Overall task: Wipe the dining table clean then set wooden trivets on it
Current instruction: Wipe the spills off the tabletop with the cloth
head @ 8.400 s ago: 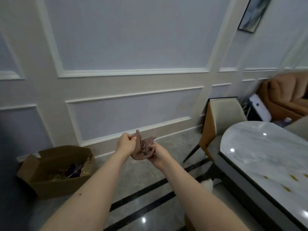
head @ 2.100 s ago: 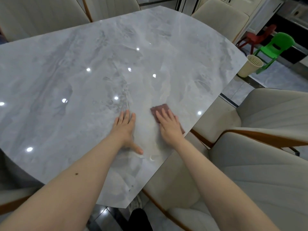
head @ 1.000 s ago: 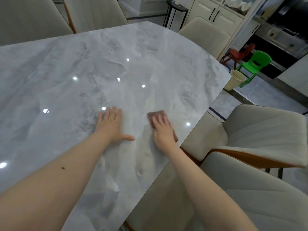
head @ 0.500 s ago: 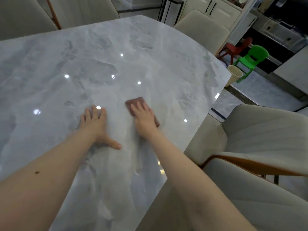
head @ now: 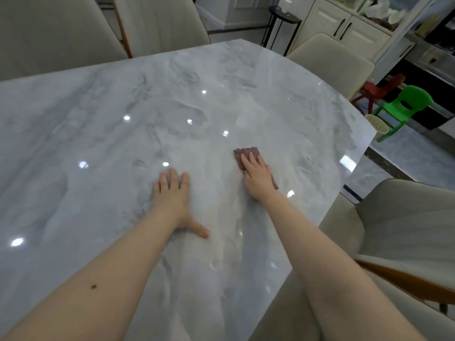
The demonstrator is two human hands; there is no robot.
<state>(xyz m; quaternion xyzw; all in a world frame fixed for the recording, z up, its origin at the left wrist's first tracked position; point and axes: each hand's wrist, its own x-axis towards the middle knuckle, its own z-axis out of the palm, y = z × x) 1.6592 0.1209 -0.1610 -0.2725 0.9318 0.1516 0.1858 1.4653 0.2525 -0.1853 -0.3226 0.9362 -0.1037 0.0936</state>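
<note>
The right hand (head: 257, 177) presses flat, fingers straight, on the brown cloth (head: 247, 153). The left hand (head: 172, 196) rests spread on the table (head: 98, 124), whose unwiped far stretch lies ahead of the cloth.

A home dining room: glossy grey marble-topped bench (head: 103, 134) ringed by cream upholstered chairs (head: 403, 222), white panelled cabinets (head: 344, 25) behind, small green plastic child's chair (head: 406, 104) on the tiled floor (head: 406, 153).

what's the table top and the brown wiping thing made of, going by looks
Table top: looks like polished grey-white marble or a marble-look slab; veined pattern, with sharp ceiling-light reflections suggesting a glossy finish. Brown cloth under the right hand: seems a soft, matte fabric, folded flat; the weave is too small to tell.
</note>
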